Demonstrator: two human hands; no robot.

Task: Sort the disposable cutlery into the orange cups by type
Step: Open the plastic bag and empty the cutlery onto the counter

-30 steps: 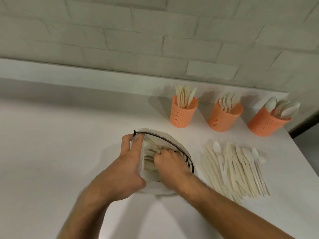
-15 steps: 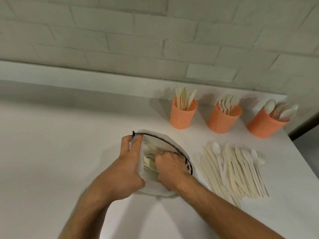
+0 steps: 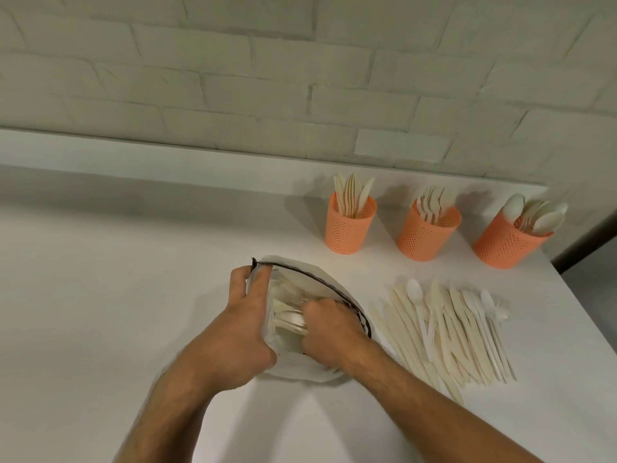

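1. Little has moved since the earlier frames: both hands stay at the white bag [image 3: 293,369], the right one sunk slightly deeper among the cutlery inside.
2. Left hand [image 3: 242,325] pinches the bag's near rim, thumb and fingers holding the mouth open on the bench [image 3: 100,312].
3. Right hand [image 3: 329,324] is inside, its grip curled round a bundle of cutlery [image 3: 288,320]; how many pieces I cannot tell.
4. Loose cutlery pile [image 3: 444,332] lies just right of the bag, unsorted.
5. Behind stand the knife cup [image 3: 350,225], fork cup [image 3: 428,230] and spoon cup [image 3: 509,240], part filled. Emptying the bag likely comes before sorting resumes.
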